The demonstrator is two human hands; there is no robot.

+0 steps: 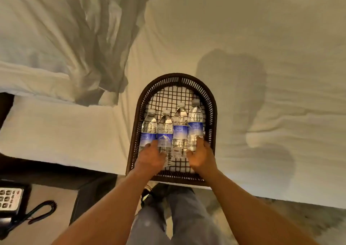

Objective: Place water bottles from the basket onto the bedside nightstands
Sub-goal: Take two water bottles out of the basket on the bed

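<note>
A dark wicker basket (210, 102) sits on the white bed near its front edge. Several clear water bottles with blue labels lie side by side in it, caps pointing away from me. My left hand (149, 156) is closed over the base of the leftmost water bottle (148, 126). My right hand (201, 156) wraps the base of the rightmost water bottle (195, 121), thumb pressed on its side. Two middle bottles (180, 130) lie untouched between my hands. All bottles still rest on the basket floor. A nightstand (48, 194) stands at the lower left.
A telephone (9, 200) with a coiled cord (43, 211) sits on the nightstand top. A rumpled duvet and pillow (56, 48) lie at the upper left of the bed. My legs and shoes stand on the carpet between bed and nightstand.
</note>
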